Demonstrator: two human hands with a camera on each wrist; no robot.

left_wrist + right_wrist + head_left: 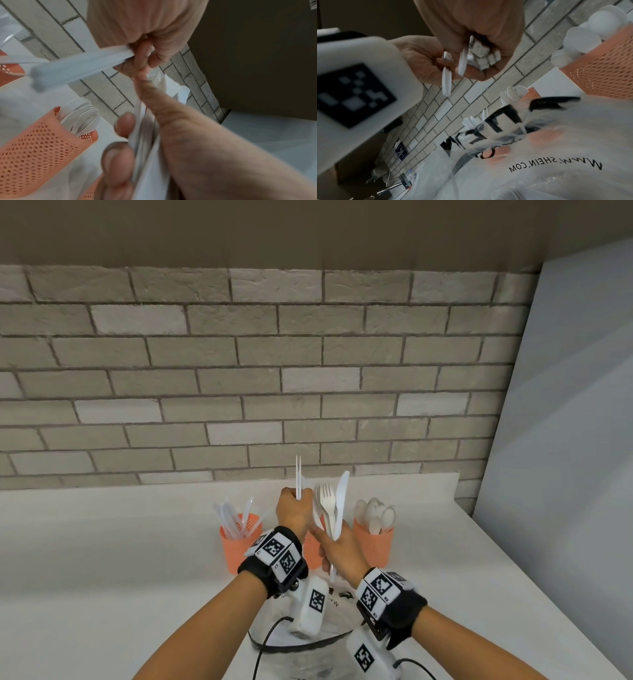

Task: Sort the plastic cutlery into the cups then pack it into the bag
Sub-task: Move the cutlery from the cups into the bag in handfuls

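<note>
My left hand (294, 506) is raised above the cups and grips two thin white plastic pieces (298, 477) that stick straight up; in the left wrist view its fingers (137, 60) curl round their handles (80, 66). Beside it, my right hand (335, 546) holds a bunch of white forks and a knife (331, 506), handles (447, 75) poking out below the fist. Three orange perforated cups stand behind: the left cup (237, 546) has knives, the middle cup (311, 549) is mostly hidden, the right cup (374, 544) has spoons. A clear printed bag (308, 637) lies under my wrists.
A white countertop (102, 542) runs up to a grey brick wall (239, 371). A pale panel (565, 405) closes off the right side. Cables from the wrist cameras (267, 642) hang over the bag. Small items lie far off along the wall (400, 152).
</note>
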